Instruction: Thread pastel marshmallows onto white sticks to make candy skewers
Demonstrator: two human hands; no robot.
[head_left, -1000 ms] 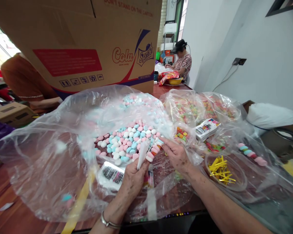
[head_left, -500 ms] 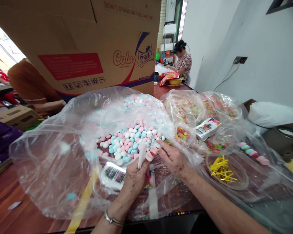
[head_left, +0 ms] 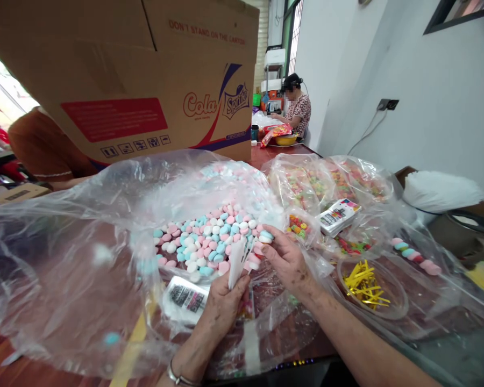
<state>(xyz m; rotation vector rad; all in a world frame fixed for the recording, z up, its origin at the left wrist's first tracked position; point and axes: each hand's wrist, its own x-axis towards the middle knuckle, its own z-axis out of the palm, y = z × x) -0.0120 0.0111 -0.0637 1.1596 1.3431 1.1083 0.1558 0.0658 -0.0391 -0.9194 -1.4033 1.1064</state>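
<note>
My left hand (head_left: 222,302) is closed round a bundle of thin white sticks (head_left: 237,260), which point up and away from me. My right hand (head_left: 287,263) pinches a blue and white marshmallow (head_left: 267,235) between thumb and fingers. Just below it are pink marshmallows (head_left: 251,263) and a bit of red-orange candy, close to the stick tips; whether they are threaded on a stick I cannot tell. Beyond both hands, pink, white and blue marshmallows (head_left: 204,244) lie spread in a large clear plastic bag (head_left: 76,252). A stack of printed packets (head_left: 185,301) lies beside my left wrist.
At right are a tub of gold twist ties (head_left: 366,285), a marshmallow skewer (head_left: 416,257), gummy candy bags (head_left: 306,180) and another packet stack (head_left: 339,216). A big carton (head_left: 145,80) stands behind the marshmallows. One person (head_left: 297,110) sits farther back; another's brown sleeve (head_left: 44,142) shows at left.
My right fingers have lifted slightly and now pinch a blue and white marshmallow above the pink ones. My left hand keeps its hold on the sticks. The view has shifted slightly.
</note>
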